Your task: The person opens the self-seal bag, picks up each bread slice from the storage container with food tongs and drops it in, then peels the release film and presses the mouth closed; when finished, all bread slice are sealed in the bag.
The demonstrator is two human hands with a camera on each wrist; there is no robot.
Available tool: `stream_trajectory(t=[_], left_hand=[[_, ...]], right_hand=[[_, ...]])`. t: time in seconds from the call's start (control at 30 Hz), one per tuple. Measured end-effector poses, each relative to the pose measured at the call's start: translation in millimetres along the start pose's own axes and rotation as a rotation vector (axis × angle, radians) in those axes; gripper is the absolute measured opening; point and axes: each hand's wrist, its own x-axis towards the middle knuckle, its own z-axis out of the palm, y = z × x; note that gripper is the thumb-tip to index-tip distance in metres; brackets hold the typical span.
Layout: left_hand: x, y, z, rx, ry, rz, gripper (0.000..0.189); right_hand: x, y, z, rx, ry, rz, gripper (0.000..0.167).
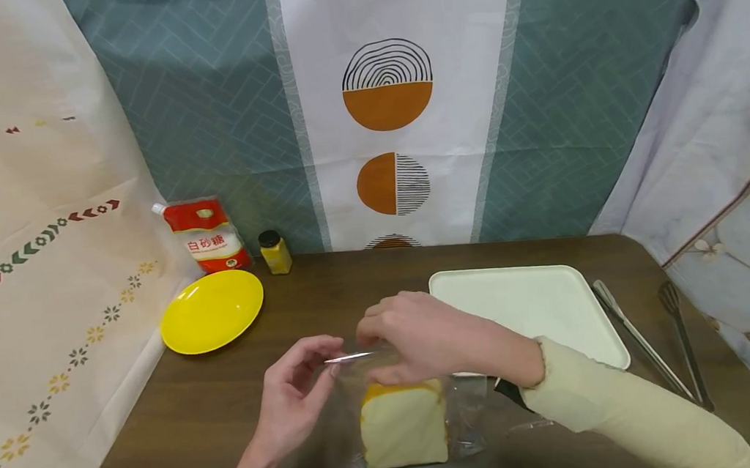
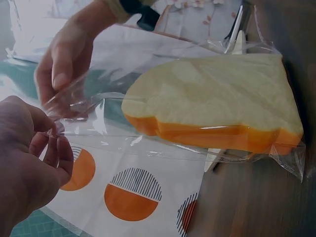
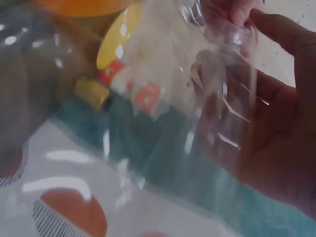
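Observation:
A thick slice of toast bread with an orange crust stands inside a clear plastic bag. My left hand pinches the gathered top edge of the bag between thumb and fingers, left of the bread. Above the bread, my right hand reaches across the upper part of the bag, thumb apart from the fingers. The right wrist view shows the right hand's fingers through the film, loosely bent. Whether they lie within or behind the bag I cannot tell.
A yellow plate, a red and white sugar pouch and a small black-capped jar stand at the back left. To the right are a white tray, metal tongs and a dark whisk-like utensil.

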Motion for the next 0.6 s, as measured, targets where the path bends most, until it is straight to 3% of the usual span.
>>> stream_trajectory(t=[0.17,0.33,0.47,0.6], left_hand=[[0.7,-0.5,2.5,-0.034,0.009,0.056,0.027],[1.5,1.3,4.8,-0.074,0.020,0.097,0.033],[-0.7,2.5,5.1,-0.069,0.022,0.063,0.041],[-3.9,-0.1,5.3,-0.052,0.018,0.038,0.026]], right_hand=[[17.7,-7,4,0.092,-0.109,0.086,0.020],[23.3,-13,7,0.121,-0.128,0.119,0.021],[23.9,-14,10,0.127,-0.115,0.128,0.016],[22.5,-14,13,0.120,-0.091,0.111,0.015]])
